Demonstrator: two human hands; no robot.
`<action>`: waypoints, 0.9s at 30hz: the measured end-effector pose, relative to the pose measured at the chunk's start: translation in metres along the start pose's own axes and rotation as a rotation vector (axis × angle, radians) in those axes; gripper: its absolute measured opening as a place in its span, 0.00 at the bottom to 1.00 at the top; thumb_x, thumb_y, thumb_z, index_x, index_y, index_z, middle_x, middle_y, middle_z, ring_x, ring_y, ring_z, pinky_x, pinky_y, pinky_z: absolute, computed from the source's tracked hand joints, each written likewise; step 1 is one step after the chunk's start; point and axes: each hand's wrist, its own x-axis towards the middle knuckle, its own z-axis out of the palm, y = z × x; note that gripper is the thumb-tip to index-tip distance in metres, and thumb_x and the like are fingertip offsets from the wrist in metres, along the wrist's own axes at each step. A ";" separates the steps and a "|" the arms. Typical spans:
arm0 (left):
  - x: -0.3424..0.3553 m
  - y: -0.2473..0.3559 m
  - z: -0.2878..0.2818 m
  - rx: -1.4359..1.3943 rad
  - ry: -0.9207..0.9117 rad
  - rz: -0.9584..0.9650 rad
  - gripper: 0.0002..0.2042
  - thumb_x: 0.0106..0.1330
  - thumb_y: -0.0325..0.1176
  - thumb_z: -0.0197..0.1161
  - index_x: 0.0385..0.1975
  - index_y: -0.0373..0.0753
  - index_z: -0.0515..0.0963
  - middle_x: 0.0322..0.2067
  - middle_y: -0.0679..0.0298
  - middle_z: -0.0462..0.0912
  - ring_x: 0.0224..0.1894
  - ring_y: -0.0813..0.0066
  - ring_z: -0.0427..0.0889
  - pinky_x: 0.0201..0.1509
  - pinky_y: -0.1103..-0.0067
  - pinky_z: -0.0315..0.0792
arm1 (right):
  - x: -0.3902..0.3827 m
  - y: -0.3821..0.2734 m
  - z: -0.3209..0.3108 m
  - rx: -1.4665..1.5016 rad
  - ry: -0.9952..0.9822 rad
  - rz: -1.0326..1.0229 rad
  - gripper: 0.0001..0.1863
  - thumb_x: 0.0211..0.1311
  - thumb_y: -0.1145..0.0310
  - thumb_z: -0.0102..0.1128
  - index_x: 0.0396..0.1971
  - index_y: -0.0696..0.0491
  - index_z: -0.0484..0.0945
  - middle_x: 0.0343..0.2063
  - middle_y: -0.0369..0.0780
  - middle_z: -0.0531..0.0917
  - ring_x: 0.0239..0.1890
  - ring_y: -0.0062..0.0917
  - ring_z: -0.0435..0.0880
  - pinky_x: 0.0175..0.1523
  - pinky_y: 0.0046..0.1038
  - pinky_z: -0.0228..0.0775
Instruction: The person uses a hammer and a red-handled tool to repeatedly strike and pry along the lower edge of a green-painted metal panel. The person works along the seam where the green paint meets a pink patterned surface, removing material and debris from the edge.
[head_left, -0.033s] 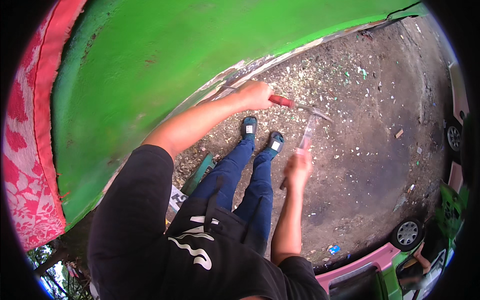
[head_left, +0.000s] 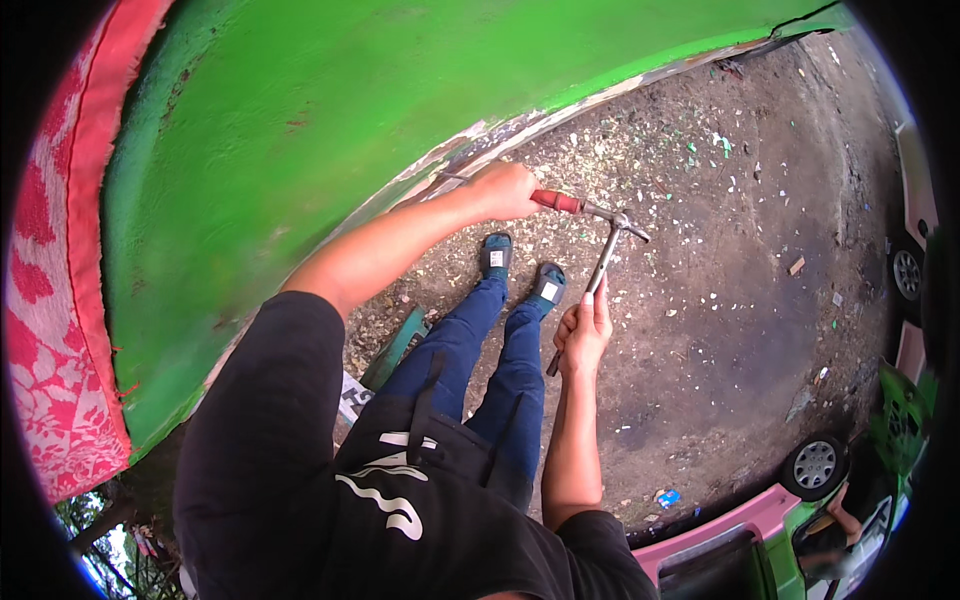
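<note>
My left hand point(head_left: 503, 191) is closed around a red-handled chisel point(head_left: 557, 201), whose thin metal blade sticks out past my fist against the lower edge of a green wall point(head_left: 390, 130). Old filler and bare patches show along that edge. In my right hand point(head_left: 583, 340) is a hammer point(head_left: 604, 264), gripped partway along its metal shaft. The hammer head is at the butt end of the chisel, seemingly touching it. The chisel's middle is hidden by my left fist.
Pale chips litter the dirt ground point(head_left: 700, 330) around my feet. A green object point(head_left: 395, 348) stands beside my legs. Red patterned cloth point(head_left: 60, 300) hangs at the far left. Lower right is a pink and green vehicle point(head_left: 720, 530) with a wheel point(head_left: 814, 467) and another person's arm point(head_left: 845, 517).
The hammer has swung left toward the chisel's butt end, and my right hand has shifted slightly left with it. The hammer was blurred before. My left hand has hardly moved.
</note>
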 end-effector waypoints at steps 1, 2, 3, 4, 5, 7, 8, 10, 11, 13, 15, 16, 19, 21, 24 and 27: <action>-0.003 -0.004 0.001 0.009 0.001 -0.012 0.08 0.50 0.39 0.63 0.24 0.44 0.83 0.22 0.53 0.82 0.27 0.54 0.82 0.34 0.64 0.75 | 0.000 -0.007 0.000 0.019 -0.017 0.040 0.25 0.72 0.65 0.47 0.68 0.40 0.59 0.15 0.26 0.61 0.13 0.09 0.57 0.15 0.14 0.50; -0.006 -0.007 0.001 0.017 0.002 -0.023 0.08 0.50 0.39 0.63 0.24 0.44 0.83 0.22 0.53 0.82 0.27 0.54 0.82 0.34 0.63 0.75 | 0.003 -0.002 -0.006 0.026 0.024 0.007 0.25 0.72 0.65 0.47 0.68 0.39 0.59 0.15 0.27 0.61 0.13 0.09 0.57 0.14 0.14 0.49; -0.005 -0.008 0.003 0.007 0.010 -0.022 0.08 0.50 0.40 0.63 0.23 0.44 0.83 0.21 0.53 0.81 0.26 0.54 0.82 0.33 0.63 0.75 | 0.005 -0.006 -0.011 0.049 0.049 -0.020 0.25 0.72 0.65 0.46 0.68 0.39 0.59 0.15 0.27 0.61 0.12 0.09 0.57 0.14 0.14 0.49; -0.005 -0.006 0.004 0.008 0.009 -0.010 0.08 0.50 0.39 0.63 0.23 0.44 0.83 0.21 0.53 0.81 0.26 0.54 0.82 0.33 0.63 0.75 | 0.005 -0.011 -0.017 0.067 0.080 -0.049 0.26 0.72 0.66 0.46 0.68 0.38 0.58 0.15 0.27 0.60 0.12 0.09 0.57 0.14 0.14 0.48; -0.005 -0.006 0.004 0.009 0.008 0.001 0.07 0.50 0.39 0.63 0.23 0.44 0.83 0.21 0.53 0.81 0.26 0.54 0.82 0.33 0.63 0.75 | 0.004 -0.015 -0.020 0.094 0.089 -0.058 0.26 0.73 0.66 0.45 0.68 0.37 0.57 0.15 0.28 0.60 0.12 0.09 0.56 0.13 0.14 0.47; -0.002 -0.003 0.003 -0.017 0.023 0.018 0.07 0.49 0.38 0.61 0.22 0.44 0.82 0.20 0.53 0.81 0.25 0.53 0.82 0.33 0.63 0.75 | 0.004 -0.018 -0.023 0.106 0.100 -0.046 0.26 0.73 0.65 0.44 0.69 0.38 0.56 0.15 0.28 0.60 0.11 0.10 0.55 0.12 0.15 0.47; 0.001 -0.003 0.002 -0.014 0.019 0.008 0.07 0.49 0.37 0.61 0.22 0.44 0.82 0.20 0.53 0.81 0.25 0.54 0.82 0.33 0.63 0.75 | 0.005 -0.020 -0.025 0.098 0.101 -0.044 0.26 0.73 0.65 0.44 0.69 0.38 0.55 0.15 0.28 0.59 0.11 0.10 0.55 0.12 0.15 0.47; 0.005 -0.001 -0.001 -0.008 0.008 -0.015 0.07 0.48 0.37 0.61 0.22 0.44 0.82 0.20 0.53 0.81 0.25 0.54 0.82 0.33 0.63 0.75 | 0.006 -0.016 -0.030 0.096 0.083 -0.038 0.26 0.73 0.65 0.44 0.69 0.38 0.56 0.15 0.28 0.59 0.11 0.10 0.55 0.12 0.15 0.47; 0.004 -0.002 -0.001 -0.003 0.008 -0.011 0.07 0.49 0.37 0.61 0.22 0.44 0.83 0.20 0.53 0.81 0.25 0.54 0.82 0.33 0.63 0.75 | 0.006 -0.014 -0.031 0.096 0.075 -0.033 0.26 0.73 0.65 0.44 0.69 0.38 0.56 0.15 0.28 0.59 0.11 0.10 0.55 0.12 0.15 0.47; 0.001 -0.004 -0.002 0.008 0.009 -0.004 0.07 0.49 0.37 0.61 0.22 0.44 0.83 0.20 0.53 0.81 0.26 0.54 0.82 0.34 0.63 0.75 | 0.004 -0.012 -0.030 0.094 0.071 -0.012 0.26 0.73 0.65 0.44 0.69 0.38 0.56 0.15 0.28 0.59 0.11 0.10 0.55 0.13 0.15 0.47; 0.001 -0.004 -0.003 0.019 -0.004 -0.005 0.07 0.49 0.37 0.61 0.23 0.44 0.83 0.21 0.53 0.81 0.27 0.54 0.82 0.34 0.63 0.75 | 0.003 -0.008 -0.029 0.082 0.057 0.022 0.26 0.73 0.64 0.45 0.69 0.38 0.56 0.15 0.28 0.59 0.11 0.10 0.55 0.13 0.15 0.46; 0.001 -0.004 -0.003 0.025 -0.009 -0.005 0.07 0.49 0.37 0.61 0.23 0.44 0.83 0.21 0.54 0.81 0.27 0.54 0.82 0.34 0.63 0.75 | 0.002 -0.008 -0.029 0.074 0.050 0.024 0.26 0.73 0.64 0.45 0.69 0.38 0.56 0.15 0.28 0.59 0.11 0.10 0.55 0.13 0.15 0.46; 0.005 -0.007 -0.002 0.024 -0.017 -0.014 0.07 0.49 0.37 0.61 0.25 0.45 0.84 0.22 0.54 0.82 0.27 0.54 0.82 0.35 0.63 0.75 | 0.001 -0.007 -0.028 0.072 0.029 0.024 0.26 0.73 0.64 0.46 0.68 0.38 0.56 0.16 0.28 0.60 0.12 0.10 0.55 0.13 0.15 0.45; 0.005 -0.008 -0.002 0.005 -0.007 -0.019 0.08 0.49 0.37 0.61 0.25 0.45 0.84 0.22 0.54 0.82 0.27 0.54 0.82 0.35 0.63 0.75 | 0.001 -0.008 -0.028 0.077 0.038 0.018 0.26 0.73 0.64 0.45 0.68 0.38 0.56 0.16 0.28 0.60 0.12 0.10 0.55 0.13 0.15 0.46; 0.005 -0.006 -0.004 -0.022 0.004 -0.028 0.08 0.48 0.37 0.61 0.25 0.44 0.83 0.22 0.53 0.82 0.27 0.54 0.82 0.35 0.63 0.75 | 0.004 -0.015 -0.027 0.075 0.047 -0.017 0.26 0.73 0.64 0.45 0.69 0.39 0.56 0.15 0.28 0.59 0.11 0.10 0.55 0.13 0.15 0.47; 0.003 -0.007 -0.004 -0.009 0.002 -0.021 0.08 0.49 0.37 0.61 0.25 0.44 0.83 0.22 0.53 0.82 0.27 0.54 0.82 0.35 0.63 0.75 | 0.005 -0.026 -0.022 0.110 0.091 -0.146 0.26 0.73 0.64 0.45 0.69 0.39 0.55 0.15 0.28 0.59 0.11 0.10 0.55 0.12 0.15 0.48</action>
